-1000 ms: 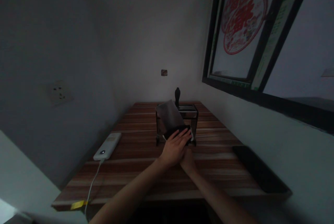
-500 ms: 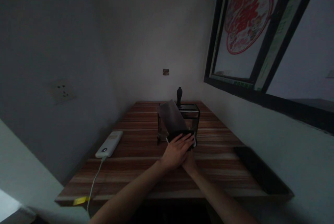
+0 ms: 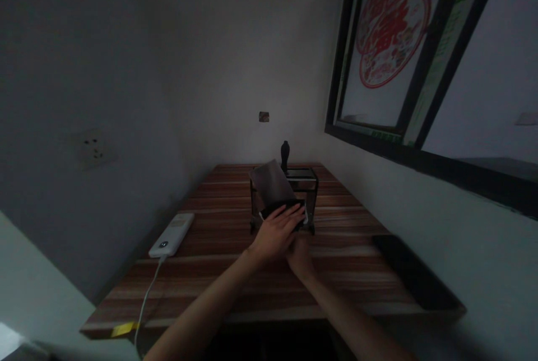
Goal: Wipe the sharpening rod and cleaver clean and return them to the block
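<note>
A broad grey blade [image 3: 273,181], apparently a cleaver, slants up and to the left from my hands. Across its lower part lies a black cloth [image 3: 275,206] with a bit of white at its edges. My left hand [image 3: 275,235] presses the cloth against the blade, fingers stretched over it and thumb hidden. Lower and to the right, my right hand [image 3: 299,254] is closed near the blade's base, seemingly round the cleaver's handle, which is hidden. Just behind stands a metal-framed knife rack [image 3: 314,190] with a black handle [image 3: 285,153] upright in it.
The wood-grain table [image 3: 210,237] narrows toward the back wall. A white power bank [image 3: 171,236] with a white cable [image 3: 147,296] lies at left. A flat black slab [image 3: 414,271] lies along the right edge, below a dark-framed window [image 3: 374,142]. Yellow tape [image 3: 123,329] marks the front left edge.
The whole view has shifted slightly, so everything appears a little further left. My left hand and the cloth have slid slightly up along the blade, away from my right hand.
</note>
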A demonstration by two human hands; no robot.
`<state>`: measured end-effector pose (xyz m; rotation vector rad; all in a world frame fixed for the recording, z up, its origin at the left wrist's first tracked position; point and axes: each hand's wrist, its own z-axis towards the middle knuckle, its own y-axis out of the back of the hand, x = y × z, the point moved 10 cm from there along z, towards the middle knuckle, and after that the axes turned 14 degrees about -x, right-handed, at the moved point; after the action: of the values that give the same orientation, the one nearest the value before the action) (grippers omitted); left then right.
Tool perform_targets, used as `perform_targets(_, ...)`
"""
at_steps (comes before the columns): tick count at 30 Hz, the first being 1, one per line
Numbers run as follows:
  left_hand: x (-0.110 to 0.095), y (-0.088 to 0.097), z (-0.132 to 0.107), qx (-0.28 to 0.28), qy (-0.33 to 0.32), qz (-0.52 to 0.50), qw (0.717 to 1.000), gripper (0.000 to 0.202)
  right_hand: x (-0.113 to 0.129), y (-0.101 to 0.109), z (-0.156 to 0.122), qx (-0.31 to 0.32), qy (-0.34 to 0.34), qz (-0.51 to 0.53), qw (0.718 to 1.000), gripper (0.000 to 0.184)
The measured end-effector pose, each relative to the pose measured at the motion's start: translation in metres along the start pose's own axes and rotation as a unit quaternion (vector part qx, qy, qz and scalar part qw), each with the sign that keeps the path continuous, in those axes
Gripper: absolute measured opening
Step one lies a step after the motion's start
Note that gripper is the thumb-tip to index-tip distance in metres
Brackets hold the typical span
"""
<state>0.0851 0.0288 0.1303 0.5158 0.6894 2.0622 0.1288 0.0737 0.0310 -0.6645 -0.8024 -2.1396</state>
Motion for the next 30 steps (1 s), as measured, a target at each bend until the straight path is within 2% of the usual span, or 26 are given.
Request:
perform_targets(6,0.023,0.014,0.016,-0.024,0.012,0.03,0.999,0.046,0.006,0.005,0.003,-0.008,0.016,-0.036,0.999,0.025)
perform_targets(9,0.036,0.028,0.026,-0.044,0.021,0.046,0.998,0.046,0.009,0.006,0.003,-0.016,0.025,-0.056,0.998,0.025)
perform_targets(15,0.061,0.06,0.046,-0.089,0.048,0.069,0.992,0.042,0.011,0.007,0.001,-0.021,0.023,-0.065,0.997,0.04)
perform_targets(19,0.072,0.074,0.055,-0.115,0.056,0.076,0.989,0.04,0.009,0.004,-0.001,-0.012,0.017,-0.073,0.997,0.042)
perform_targets(25,0.078,0.083,0.058,-0.152,0.085,0.087,0.981,0.038,0.006,0.002,-0.001,-0.002,0.013,-0.065,0.998,0.042)
perform_targets(30,0.07,0.077,0.052,-0.152,0.095,0.09,0.98,0.039,0.012,0.004,-0.001,0.005,0.01,-0.05,0.999,0.038)
